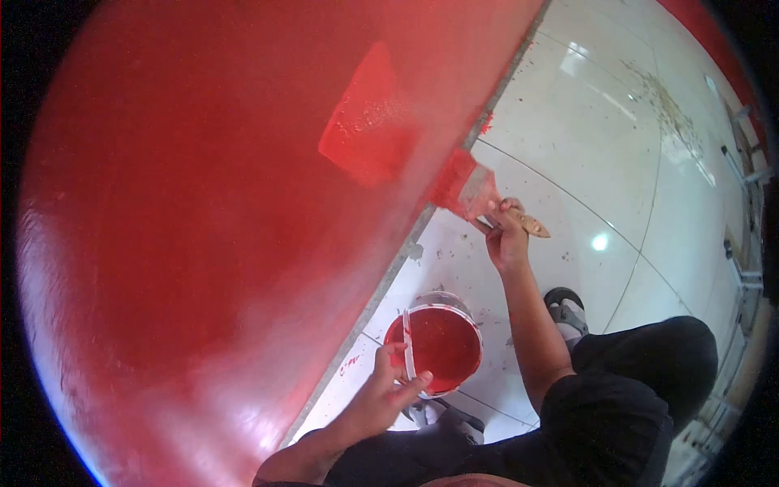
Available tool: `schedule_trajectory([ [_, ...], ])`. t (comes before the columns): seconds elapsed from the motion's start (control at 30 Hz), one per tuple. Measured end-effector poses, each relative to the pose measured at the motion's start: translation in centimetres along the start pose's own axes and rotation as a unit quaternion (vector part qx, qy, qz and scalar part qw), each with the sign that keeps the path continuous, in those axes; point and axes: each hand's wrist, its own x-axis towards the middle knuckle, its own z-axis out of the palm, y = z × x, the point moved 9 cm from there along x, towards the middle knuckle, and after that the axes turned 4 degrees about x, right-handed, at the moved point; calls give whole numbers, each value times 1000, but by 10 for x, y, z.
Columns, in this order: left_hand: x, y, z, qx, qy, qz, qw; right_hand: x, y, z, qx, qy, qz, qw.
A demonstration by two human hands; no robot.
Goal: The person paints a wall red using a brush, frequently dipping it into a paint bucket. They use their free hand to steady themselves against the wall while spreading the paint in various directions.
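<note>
In the head view, the right hand (509, 231) is holding a wide brush (479, 191), its fingers pinching the wooden handle, while the red bristles are lying against the lower edge of the red wall (203, 203). The left hand (389, 390) is curling its fingers around the side of a bucket (476, 369) of red paint (445, 345), which is sitting above the tiled floor (584, 154).

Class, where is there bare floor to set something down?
The floor lies open between the brush in the right hand and the scattered debris, also beside the right shoe. Crowded: around the bucket, with the left hand on it and the left shoe close by.
</note>
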Motion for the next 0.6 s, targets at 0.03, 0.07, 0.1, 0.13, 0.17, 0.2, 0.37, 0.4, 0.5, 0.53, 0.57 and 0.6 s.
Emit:
schedule_trajectory([
  [0.03,6,11,-3,172,-3,89,981,-4,-12,29,27,-51,-25,998],
  [0.07,11,7,-3,175,-12,91,980,-10,-24,58,52,-104,-49,992],
  [0.1,13,3,0,137,-43,77,987,-17,-33,85,64,-124,-62,988],
  [0.13,15,-2,4,100,-72,62,990,-19,-36,104,78,-144,-75,984],
  [0.17,14,-1,7,76,-91,75,990,-15,-28,110,78,-137,-80,984],
  [0.2,14,0,6,79,-97,70,990,-13,-19,121,76,-157,-74,982],
  [0.37,4,7,-2,124,-101,53,986,-6,46,57,69,-29,-11,997],
  [0.4,5,6,-1,150,-94,55,983,-1,54,39,63,-31,-10,997],
  [0.5,0,2,-4,97,-75,20,992,-1,82,-24,-29,62,40,997],
  [0.53,1,-2,-7,80,-67,4,994,-1,80,-35,-27,68,24,997],
  [0.57,1,-6,-10,95,-47,16,994,-1,78,-44,-25,75,8,997],
  [0.6,-1,-6,-9,101,-48,7,994,-8,79,-46,-18,83,10,996],
])
